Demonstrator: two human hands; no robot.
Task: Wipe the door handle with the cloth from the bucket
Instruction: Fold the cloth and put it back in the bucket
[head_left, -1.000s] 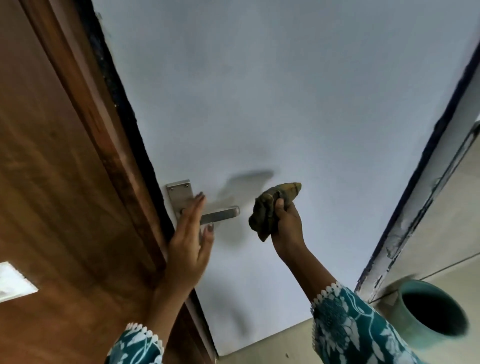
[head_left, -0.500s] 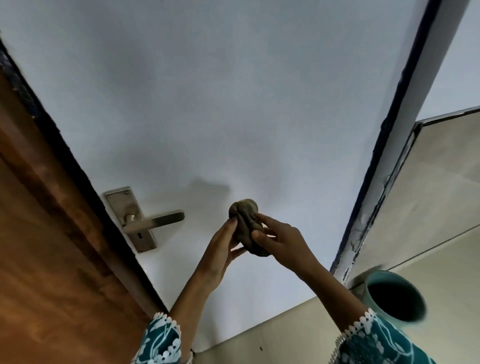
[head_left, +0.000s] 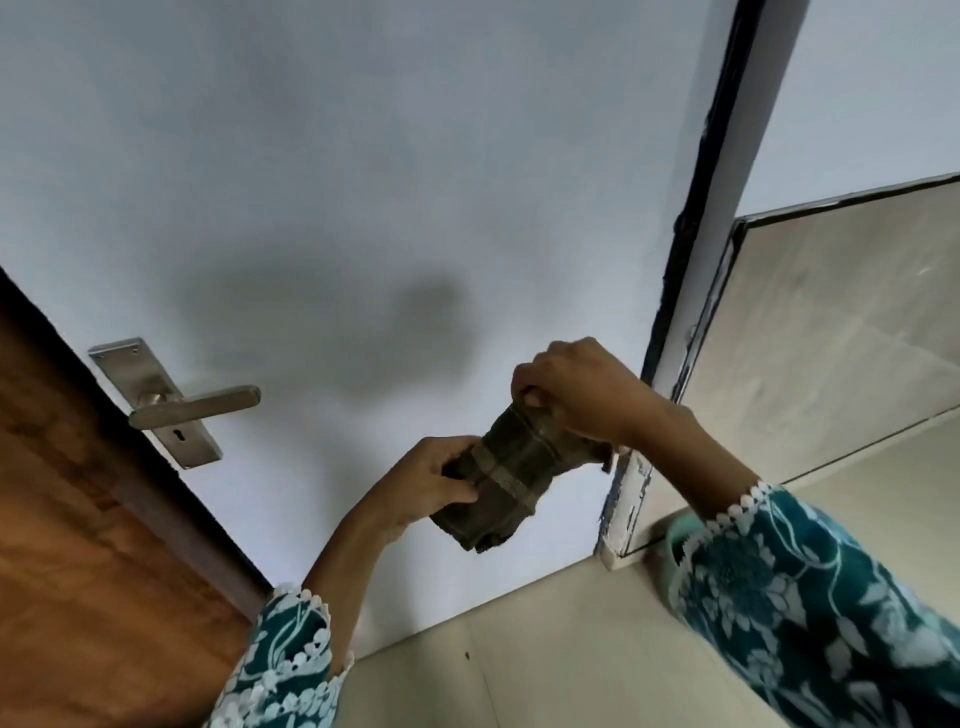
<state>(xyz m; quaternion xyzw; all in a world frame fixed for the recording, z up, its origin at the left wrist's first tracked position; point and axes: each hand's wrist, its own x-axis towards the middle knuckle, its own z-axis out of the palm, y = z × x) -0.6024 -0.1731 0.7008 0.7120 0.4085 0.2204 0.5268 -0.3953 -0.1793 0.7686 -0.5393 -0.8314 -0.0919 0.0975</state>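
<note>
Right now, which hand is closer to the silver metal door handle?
The left hand, gripping the dark cloth's lower end; the right hand holds its upper end, farther from the handle.

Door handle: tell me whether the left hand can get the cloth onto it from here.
Probably yes. Bare white door lies between the left hand and the door handle. But both hands grip the cloth, so the right hand would have to let go or follow.

You face a pale white wall (head_left: 415, 156) in soft, even light. To your left stands a brown wooden door (head_left: 78, 571). To your right, a white frame (head_left: 737, 208) with a dark edge meets beige tiles (head_left: 841, 322). A beige tiled floor (head_left: 545, 649) lies below.
</note>
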